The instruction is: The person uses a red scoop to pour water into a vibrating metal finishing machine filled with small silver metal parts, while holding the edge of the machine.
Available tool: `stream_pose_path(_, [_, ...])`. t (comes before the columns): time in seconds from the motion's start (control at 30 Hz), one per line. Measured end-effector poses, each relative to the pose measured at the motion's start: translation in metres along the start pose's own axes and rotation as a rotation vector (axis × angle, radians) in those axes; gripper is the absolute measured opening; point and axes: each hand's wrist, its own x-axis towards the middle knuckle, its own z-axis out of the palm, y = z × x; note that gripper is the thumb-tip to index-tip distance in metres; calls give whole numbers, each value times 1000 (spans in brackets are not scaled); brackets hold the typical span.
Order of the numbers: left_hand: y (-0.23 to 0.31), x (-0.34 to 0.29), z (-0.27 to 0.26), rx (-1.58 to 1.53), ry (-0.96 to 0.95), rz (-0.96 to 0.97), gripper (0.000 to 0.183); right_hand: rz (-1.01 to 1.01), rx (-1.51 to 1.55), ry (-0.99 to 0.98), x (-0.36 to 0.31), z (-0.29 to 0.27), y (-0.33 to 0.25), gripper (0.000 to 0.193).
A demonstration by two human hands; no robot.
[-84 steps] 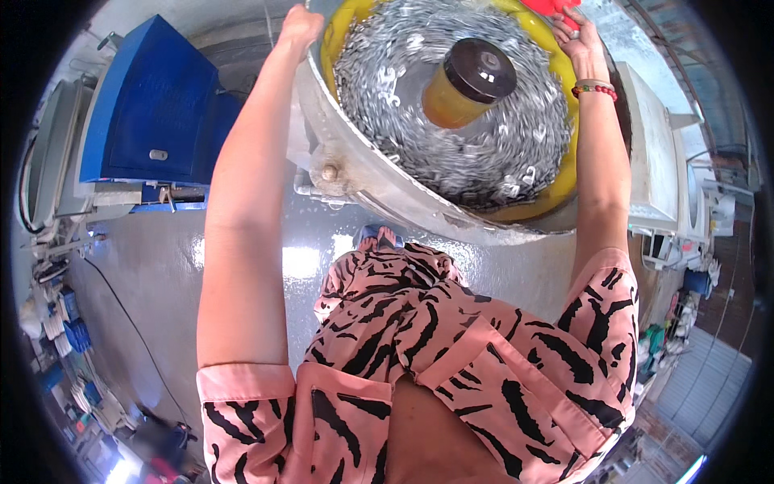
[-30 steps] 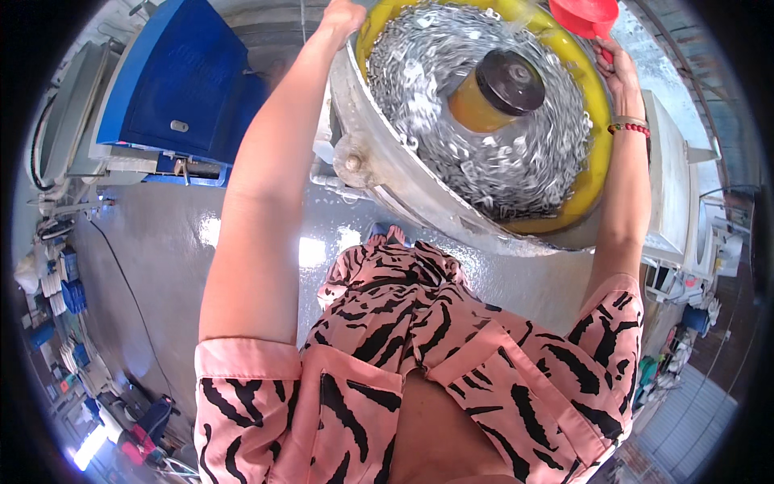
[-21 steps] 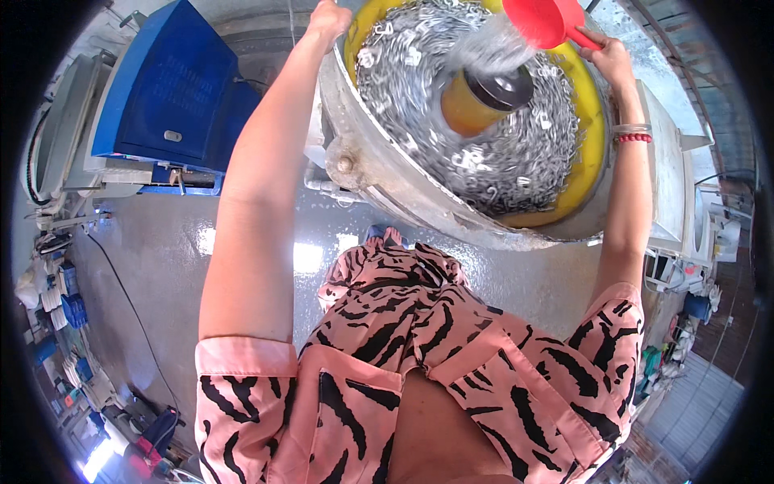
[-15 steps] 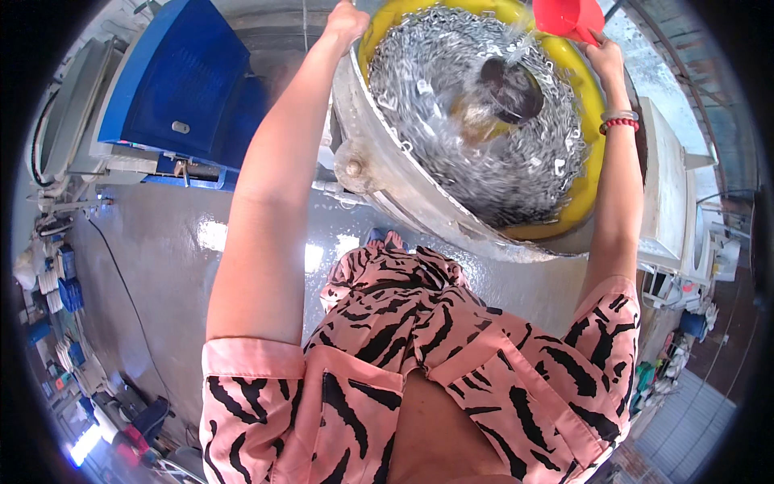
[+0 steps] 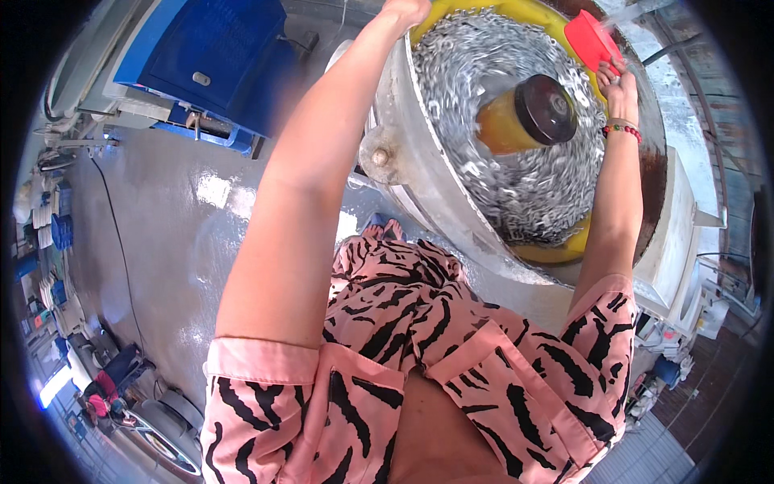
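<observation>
A large tub (image 5: 451,185) with a yellow lining (image 5: 576,239) stands in front of me. Many small silvery metal pieces (image 5: 484,56) lie inside, blurred as if swirling, around a yellow-brown centre post (image 5: 501,125) with a dark round cap (image 5: 546,110). My left hand (image 5: 409,11) is closed on the tub's upper left rim, partly cut off by the picture's edge. My right hand (image 5: 615,81), closed on a red plastic scoop (image 5: 592,40), is above the tub's far right rim. A whitish streak (image 5: 633,11), perhaps water, is just beyond the scoop.
A blue machine cabinet (image 5: 205,64) stands to the left. The grey floor (image 5: 161,218) looks wet, and a dark cable (image 5: 121,242) runs along it. Beside the tub on the right is a pale metal housing (image 5: 665,242). Stacked items (image 5: 60,210) line the far left.
My right hand has drawn the scoop back from over the tub toward the right. The water splashing over the centre post is gone. The view has shifted, with my left hand still at the rim.
</observation>
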Motion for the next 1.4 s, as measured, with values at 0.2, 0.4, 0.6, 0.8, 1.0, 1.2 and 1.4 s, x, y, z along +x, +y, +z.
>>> stream_pose_path(0.2, [4,-3,-5,20,-5,-8,30,111,152,-58,-1,-14,-6,9])
stream_pose_path(0.4, [9,-6,-6,19,-38,-41,32,60,-81,-37,-46,-18,-19,18])
stream_pose_path(0.6, [1,0,-4,10,-60,6,30,-587,-1693,-33,-73,-21,-41,49])
stream_pose_path(0.8, [-12,4,-7,-88,4,-8,27,-649,-2038,176,-94,23,-25,43])
stream_pose_path(1.0, [-2,4,0,-43,-70,14,29,-15,-809,135,-22,4,-19,17])
stream_pose_path(1.2, [3,2,-2,81,-143,-1,43,207,95,-169,33,-31,-21,13])
stream_pose_path(1.4, [-3,5,-11,50,-142,-35,45,-54,-124,140,-22,16,-11,9])
